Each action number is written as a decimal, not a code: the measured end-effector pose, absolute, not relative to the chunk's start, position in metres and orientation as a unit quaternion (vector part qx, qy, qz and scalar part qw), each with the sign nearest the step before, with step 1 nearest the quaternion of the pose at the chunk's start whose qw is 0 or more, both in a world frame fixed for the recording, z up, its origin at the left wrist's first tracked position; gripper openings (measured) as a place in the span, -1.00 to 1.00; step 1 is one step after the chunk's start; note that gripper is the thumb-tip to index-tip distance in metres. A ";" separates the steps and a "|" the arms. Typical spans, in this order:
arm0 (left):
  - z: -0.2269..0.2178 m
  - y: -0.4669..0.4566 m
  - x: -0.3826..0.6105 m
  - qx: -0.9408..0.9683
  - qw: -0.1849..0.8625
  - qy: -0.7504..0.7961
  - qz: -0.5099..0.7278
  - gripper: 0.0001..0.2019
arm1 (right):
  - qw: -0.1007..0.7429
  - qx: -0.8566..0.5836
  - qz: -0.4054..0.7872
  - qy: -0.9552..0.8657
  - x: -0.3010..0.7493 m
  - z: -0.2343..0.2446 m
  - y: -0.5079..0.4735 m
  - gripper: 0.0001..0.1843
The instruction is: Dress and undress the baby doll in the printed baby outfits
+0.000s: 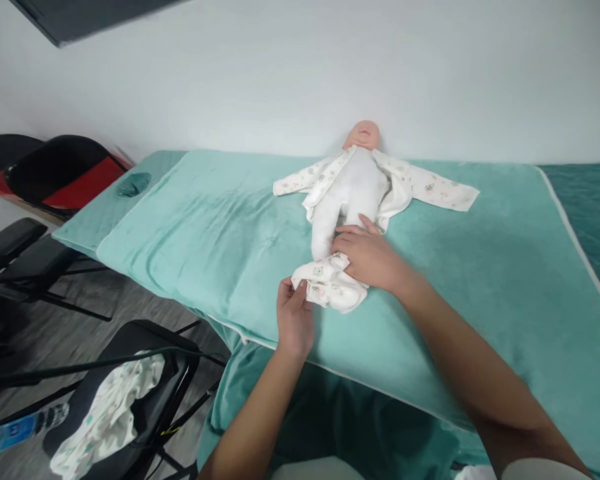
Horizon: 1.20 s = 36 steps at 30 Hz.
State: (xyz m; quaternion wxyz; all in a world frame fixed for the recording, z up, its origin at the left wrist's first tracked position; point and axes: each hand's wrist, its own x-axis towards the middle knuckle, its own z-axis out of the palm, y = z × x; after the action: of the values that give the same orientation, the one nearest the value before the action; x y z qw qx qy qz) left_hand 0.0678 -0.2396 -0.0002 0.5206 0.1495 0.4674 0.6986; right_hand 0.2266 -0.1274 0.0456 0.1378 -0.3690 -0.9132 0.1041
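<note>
A baby doll (364, 172) with a white cloth body lies on its back, its head near the wall. Its arms are in a printed white baby jacket (443, 191) that lies open at the front. Bunched round the doll's feet are printed white baby pants (337, 291). My left hand (296, 319) pinches the edge of the pants on the left, thumb on top. My right hand (367, 255) lies over one lower leg of the doll, fingers spread across it and the thumb side by the bunched cloth. The doll's feet are hidden in the fabric.
The doll rests on a padded bed with a teal cover (220, 207). A face hole (134, 185) shows at its left end. On a black chair (177, 363) lies a printed cloth (113, 413), with a water bottle (23, 429) beside it. Folding chairs (65, 170) stand farther left.
</note>
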 end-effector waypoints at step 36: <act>0.010 -0.211 0.007 0.406 0.623 0.572 0.346 -0.56 | 0.142 -0.413 0.116 -0.892 0.223 0.045 -0.126 -0.91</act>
State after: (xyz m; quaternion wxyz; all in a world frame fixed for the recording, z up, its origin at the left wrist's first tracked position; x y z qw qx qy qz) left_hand 0.0069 -0.2107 0.0104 0.6233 0.4057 0.5722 0.3457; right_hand 0.2232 -0.1258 0.0449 0.1422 -0.4127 -0.8922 0.1156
